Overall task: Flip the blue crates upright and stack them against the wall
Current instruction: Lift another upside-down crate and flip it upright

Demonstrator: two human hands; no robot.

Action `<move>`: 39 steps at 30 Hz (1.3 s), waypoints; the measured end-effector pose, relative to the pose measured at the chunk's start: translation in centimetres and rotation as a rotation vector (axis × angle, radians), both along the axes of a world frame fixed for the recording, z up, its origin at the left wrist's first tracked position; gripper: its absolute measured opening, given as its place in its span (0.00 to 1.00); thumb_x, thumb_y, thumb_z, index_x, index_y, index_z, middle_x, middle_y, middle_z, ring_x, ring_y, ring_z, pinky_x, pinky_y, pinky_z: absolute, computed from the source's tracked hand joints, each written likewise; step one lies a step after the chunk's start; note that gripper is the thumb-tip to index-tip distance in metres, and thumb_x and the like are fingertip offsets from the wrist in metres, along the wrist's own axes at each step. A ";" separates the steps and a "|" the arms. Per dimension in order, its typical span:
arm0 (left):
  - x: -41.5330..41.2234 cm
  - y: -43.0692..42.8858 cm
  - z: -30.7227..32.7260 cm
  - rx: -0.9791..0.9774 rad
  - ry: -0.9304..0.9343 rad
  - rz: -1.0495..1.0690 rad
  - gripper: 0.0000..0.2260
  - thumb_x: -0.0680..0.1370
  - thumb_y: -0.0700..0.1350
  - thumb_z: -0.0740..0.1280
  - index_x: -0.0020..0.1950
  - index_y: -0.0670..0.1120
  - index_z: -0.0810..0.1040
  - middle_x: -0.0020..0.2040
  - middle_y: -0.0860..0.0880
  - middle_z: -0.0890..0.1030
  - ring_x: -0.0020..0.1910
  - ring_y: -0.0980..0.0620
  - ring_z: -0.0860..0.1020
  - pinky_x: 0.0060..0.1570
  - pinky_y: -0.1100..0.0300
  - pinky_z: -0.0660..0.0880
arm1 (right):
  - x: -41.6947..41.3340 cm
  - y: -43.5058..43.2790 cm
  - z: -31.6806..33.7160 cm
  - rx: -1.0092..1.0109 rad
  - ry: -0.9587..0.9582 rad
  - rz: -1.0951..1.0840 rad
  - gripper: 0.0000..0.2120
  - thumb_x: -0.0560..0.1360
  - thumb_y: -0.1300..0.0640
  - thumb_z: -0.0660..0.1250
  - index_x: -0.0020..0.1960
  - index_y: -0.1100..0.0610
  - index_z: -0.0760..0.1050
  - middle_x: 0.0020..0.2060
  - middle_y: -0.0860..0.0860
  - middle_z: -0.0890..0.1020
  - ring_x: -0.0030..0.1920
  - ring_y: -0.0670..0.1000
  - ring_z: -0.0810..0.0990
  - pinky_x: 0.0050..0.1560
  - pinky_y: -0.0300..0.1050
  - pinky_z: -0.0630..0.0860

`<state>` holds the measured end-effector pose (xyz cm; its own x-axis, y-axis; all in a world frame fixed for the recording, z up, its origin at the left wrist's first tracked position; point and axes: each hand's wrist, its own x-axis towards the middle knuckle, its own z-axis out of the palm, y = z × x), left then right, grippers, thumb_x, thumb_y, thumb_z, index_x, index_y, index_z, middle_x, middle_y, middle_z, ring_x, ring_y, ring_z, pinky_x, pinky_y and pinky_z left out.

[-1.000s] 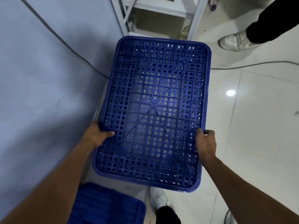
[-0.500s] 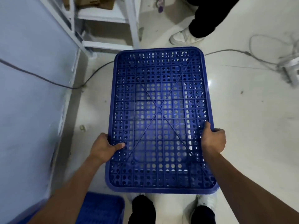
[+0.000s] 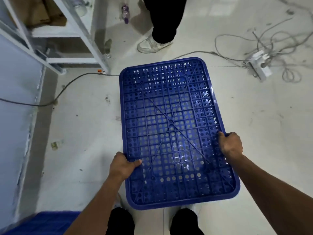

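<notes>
I hold a blue perforated crate (image 3: 171, 119) flat in front of me, its gridded bottom with diagonal ribs facing up at me. My left hand (image 3: 122, 165) grips its left long edge, thumb on top. My right hand (image 3: 230, 144) grips the right long edge. The crate hangs above the white floor, over my own feet. A second blue crate (image 3: 44, 223) shows partly at the bottom left corner, next to the light blue wall (image 3: 15, 102).
A white metal shelf (image 3: 67, 46) with a cardboard box stands at the upper left. Another person's leg and white shoe (image 3: 153, 44) are just beyond the crate. A power strip (image 3: 259, 67) with tangled cables lies at the upper right. A grey cable (image 3: 67, 85) crosses the floor.
The crate and both hands have swung right, away from the wall, and the crate now points slightly left. More floor, the shelf and the power strip have come into view.
</notes>
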<state>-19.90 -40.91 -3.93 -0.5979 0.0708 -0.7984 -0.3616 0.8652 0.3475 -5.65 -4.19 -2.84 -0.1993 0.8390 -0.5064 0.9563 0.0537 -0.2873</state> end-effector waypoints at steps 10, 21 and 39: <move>6.6 4.9 -3.0 -0.063 -0.030 0.125 0.40 0.51 0.70 0.76 0.56 0.49 0.78 0.49 0.51 0.84 0.42 0.52 0.83 0.44 0.53 0.83 | 2.5 6.8 -3.4 -0.039 -0.033 0.150 0.21 0.80 0.49 0.61 0.60 0.65 0.76 0.55 0.64 0.80 0.52 0.64 0.81 0.49 0.49 0.75; 2.5 6.0 -2.7 0.040 -0.169 0.056 0.34 0.61 0.66 0.77 0.61 0.50 0.79 0.55 0.49 0.84 0.51 0.50 0.83 0.49 0.56 0.80 | 2.9 7.3 -2.3 -0.014 -0.041 0.351 0.18 0.81 0.52 0.58 0.66 0.60 0.71 0.59 0.61 0.78 0.55 0.63 0.78 0.54 0.53 0.74; 0.1 5.8 -1.6 -0.113 0.046 -0.210 0.17 0.81 0.49 0.63 0.68 0.45 0.68 0.57 0.41 0.81 0.50 0.41 0.82 0.52 0.47 0.81 | 3.8 1.3 -0.5 0.171 -0.160 0.402 0.22 0.77 0.59 0.62 0.66 0.69 0.64 0.61 0.67 0.70 0.59 0.67 0.70 0.56 0.62 0.72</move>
<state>-19.84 -35.10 -5.54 -0.6157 0.1096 -0.7803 -0.1553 0.9540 0.2565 -1.81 -2.91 -3.30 -0.4565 0.7852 -0.4185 0.8815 0.4630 -0.0930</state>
